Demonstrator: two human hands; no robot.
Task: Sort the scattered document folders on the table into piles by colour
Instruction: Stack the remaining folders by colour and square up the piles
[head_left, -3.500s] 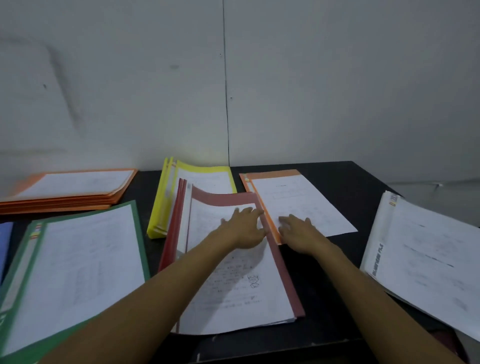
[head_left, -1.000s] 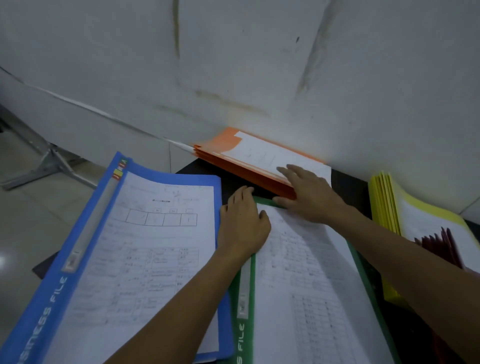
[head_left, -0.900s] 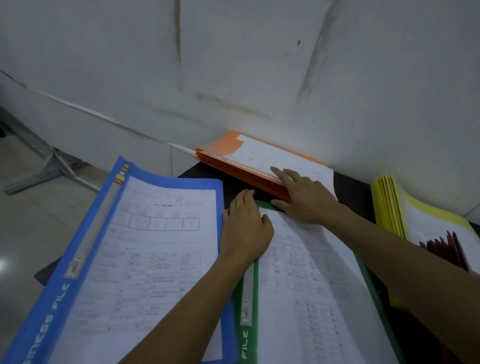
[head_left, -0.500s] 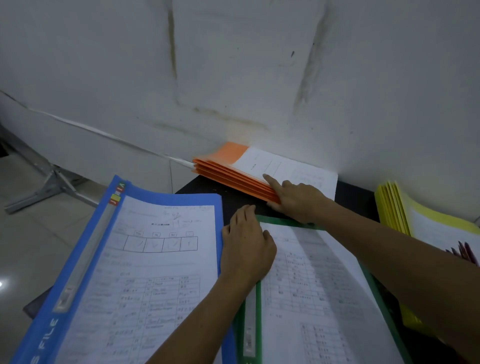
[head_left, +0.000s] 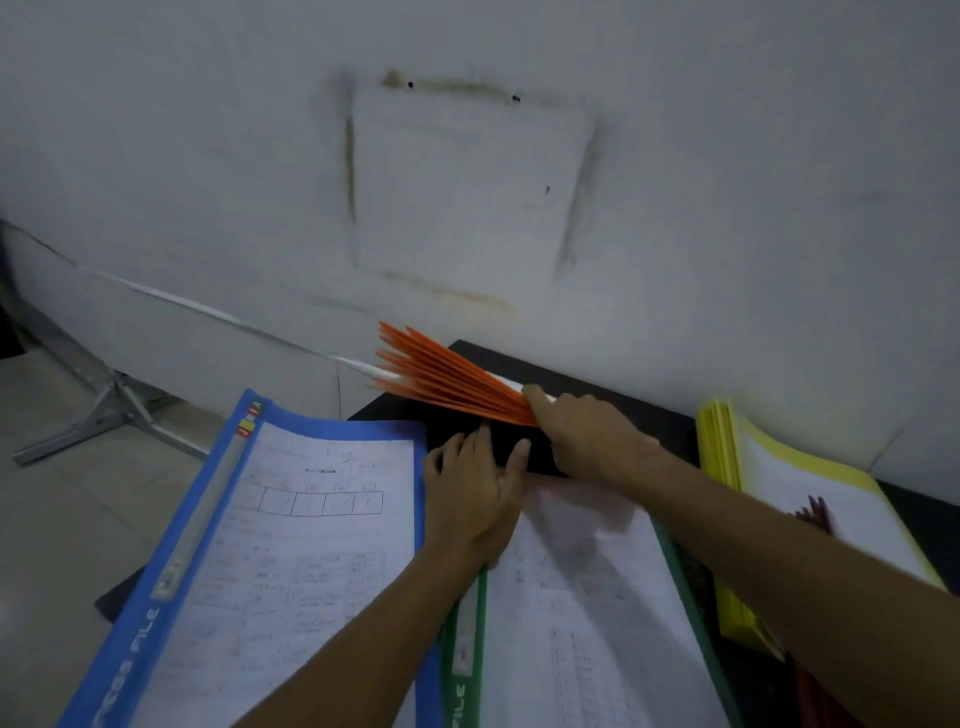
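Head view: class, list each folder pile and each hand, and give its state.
orange folders: tilted up, fanned apart, held at one end.
blue folder: lying flat, overhanging the table edge.
green folder: lying flat.
yellow folders: stacked pile, lying flat.
right hand: grips the orange folders.
left hand: rests flat where blue folder and green folder meet.

Free room, for you:
- A strip of bare tabletop (head_left: 634, 402) between the wall (head_left: 467, 182) and your right hand (head_left: 582, 436).
- A dark gap beneath the raised orange folders (head_left: 457, 387).
- Open floor (head_left: 57, 519) past the left edge, with a metal stand (head_left: 104, 415) on it.

Obstacles:
- The wall, close behind.
- The orange folders, fanned and tilted, gripped by your right hand.
- The blue folder (head_left: 311, 545) and the green folder (head_left: 592, 623), side by side nearest you, with your left hand (head_left: 472, 493) flat across their seam.
- The yellow folders (head_left: 724, 467), stacked at the right.
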